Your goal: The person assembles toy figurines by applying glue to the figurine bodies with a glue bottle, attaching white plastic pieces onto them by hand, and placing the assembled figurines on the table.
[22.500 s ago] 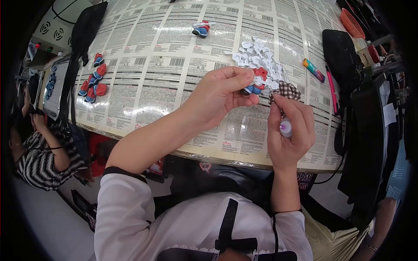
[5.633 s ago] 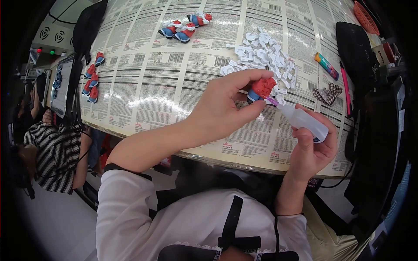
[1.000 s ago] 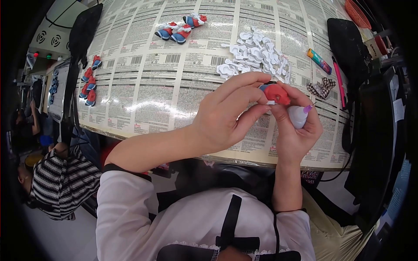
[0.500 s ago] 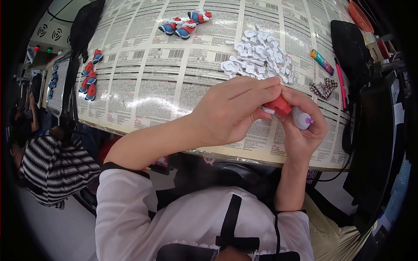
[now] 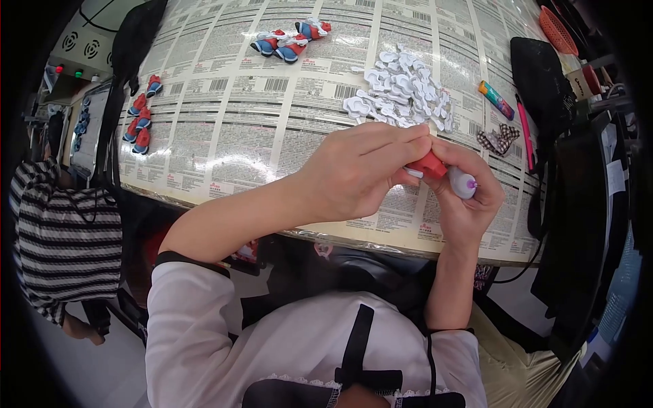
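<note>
Both my hands meet above the table, just in front of the pile of white pieces. Between their fingertips is a small red figurine part (image 5: 430,165), with a white edge (image 5: 413,173) showing under it. My left hand (image 5: 357,166) closes on this part from the left, its fingers covering most of it. My right hand (image 5: 476,187) pinches it from the right with thumb and forefinger. Also tucked in my right hand is a small whitish squeeze bottle (image 5: 462,182) with a purple tip. Flat white cut-out pieces (image 5: 401,88) lie heaped just beyond my fingers.
Red-and-blue figurines with white parts (image 5: 289,47) lie at the far middle, and red-and-blue ones (image 5: 141,122) along the left. On the right are a glue stick (image 5: 496,100), a checked cloth bow (image 5: 500,141) and a pink pen (image 5: 524,132). A person in stripes (image 5: 71,231) is at left.
My hands keep hold of the red part in nearly the same pose. The view has shifted slightly. The striped person at the left has moved, and an arm now hangs lower.
</note>
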`<state>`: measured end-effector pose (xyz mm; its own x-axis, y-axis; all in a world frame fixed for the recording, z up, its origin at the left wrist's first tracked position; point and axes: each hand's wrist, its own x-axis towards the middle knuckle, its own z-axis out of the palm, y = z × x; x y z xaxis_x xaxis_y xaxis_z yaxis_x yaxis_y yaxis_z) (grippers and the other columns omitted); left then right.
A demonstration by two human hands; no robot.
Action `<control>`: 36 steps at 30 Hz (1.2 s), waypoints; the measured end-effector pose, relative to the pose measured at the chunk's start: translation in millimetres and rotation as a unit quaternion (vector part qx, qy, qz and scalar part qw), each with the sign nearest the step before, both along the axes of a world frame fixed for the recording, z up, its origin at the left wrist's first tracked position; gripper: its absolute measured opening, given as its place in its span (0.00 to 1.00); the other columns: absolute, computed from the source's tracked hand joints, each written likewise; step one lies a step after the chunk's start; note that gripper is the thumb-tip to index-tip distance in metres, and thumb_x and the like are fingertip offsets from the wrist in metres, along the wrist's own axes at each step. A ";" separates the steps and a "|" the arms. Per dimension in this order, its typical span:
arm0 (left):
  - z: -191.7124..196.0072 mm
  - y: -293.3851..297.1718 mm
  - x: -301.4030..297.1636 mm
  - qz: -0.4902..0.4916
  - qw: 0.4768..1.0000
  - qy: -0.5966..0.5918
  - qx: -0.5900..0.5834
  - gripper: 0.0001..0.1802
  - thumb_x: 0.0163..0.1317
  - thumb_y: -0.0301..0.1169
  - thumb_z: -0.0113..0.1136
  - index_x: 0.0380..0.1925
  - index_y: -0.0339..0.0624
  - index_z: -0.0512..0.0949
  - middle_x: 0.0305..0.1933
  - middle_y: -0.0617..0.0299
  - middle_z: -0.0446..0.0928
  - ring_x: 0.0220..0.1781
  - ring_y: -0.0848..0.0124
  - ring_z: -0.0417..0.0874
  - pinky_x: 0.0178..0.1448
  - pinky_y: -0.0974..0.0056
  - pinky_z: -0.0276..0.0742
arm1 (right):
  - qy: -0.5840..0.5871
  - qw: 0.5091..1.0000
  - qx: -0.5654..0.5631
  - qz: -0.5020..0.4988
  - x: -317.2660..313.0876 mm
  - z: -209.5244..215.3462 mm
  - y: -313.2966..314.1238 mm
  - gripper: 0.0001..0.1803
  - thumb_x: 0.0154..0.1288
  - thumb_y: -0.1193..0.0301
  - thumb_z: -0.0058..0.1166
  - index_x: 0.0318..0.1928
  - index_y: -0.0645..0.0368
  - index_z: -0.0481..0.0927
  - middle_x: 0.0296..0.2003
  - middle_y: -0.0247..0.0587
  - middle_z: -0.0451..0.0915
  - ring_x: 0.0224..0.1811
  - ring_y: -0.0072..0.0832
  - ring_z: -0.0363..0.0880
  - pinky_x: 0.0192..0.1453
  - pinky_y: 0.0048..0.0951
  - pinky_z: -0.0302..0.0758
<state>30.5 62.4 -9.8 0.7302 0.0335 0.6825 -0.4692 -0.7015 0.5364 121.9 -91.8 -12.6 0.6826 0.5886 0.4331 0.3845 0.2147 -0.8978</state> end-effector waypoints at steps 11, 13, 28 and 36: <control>-1.0 0.7 -0.3 -0.009 1.000 -0.003 -0.003 0.25 0.42 0.20 0.64 0.45 0.34 0.74 0.49 0.47 0.76 0.42 0.57 0.81 0.43 0.63 0.78 | 0.006 1.000 0.010 0.009 0.2 1.1 0.3 0.17 0.44 0.90 0.57 0.38 0.65 0.80 0.40 0.46 0.80 0.44 0.29 0.79 0.48 0.25 0.75; -0.1 0.0 -0.2 -0.007 1.000 -0.001 -0.002 0.24 0.42 0.20 0.64 0.45 0.33 0.74 0.49 0.47 0.76 0.42 0.57 0.81 0.43 0.63 0.78 | 0.010 1.000 0.007 0.006 -0.1 1.5 0.0 0.17 0.44 0.90 0.57 0.38 0.65 0.80 0.40 0.46 0.80 0.44 0.29 0.79 0.49 0.25 0.75; 5.7 -1.6 4.5 0.004 1.000 0.004 -0.002 0.24 0.44 0.25 0.66 0.45 0.33 0.74 0.50 0.48 0.74 0.45 0.57 0.79 0.45 0.64 0.76 | 0.017 1.000 -0.001 -0.023 1.9 1.3 1.4 0.19 0.44 0.88 0.60 0.40 0.65 0.79 0.42 0.45 0.79 0.46 0.29 0.77 0.52 0.27 0.73; 11.1 11.4 9.3 0.081 0.991 0.062 -0.082 0.16 0.55 0.26 0.60 0.44 0.33 0.74 0.41 0.53 0.77 0.40 0.65 0.80 0.44 0.67 0.76 | 0.051 0.992 -0.083 -0.082 -2.0 12.6 6.0 0.19 0.47 0.87 0.60 0.44 0.64 0.79 0.40 0.38 0.80 0.31 0.13 0.72 0.37 0.15 0.70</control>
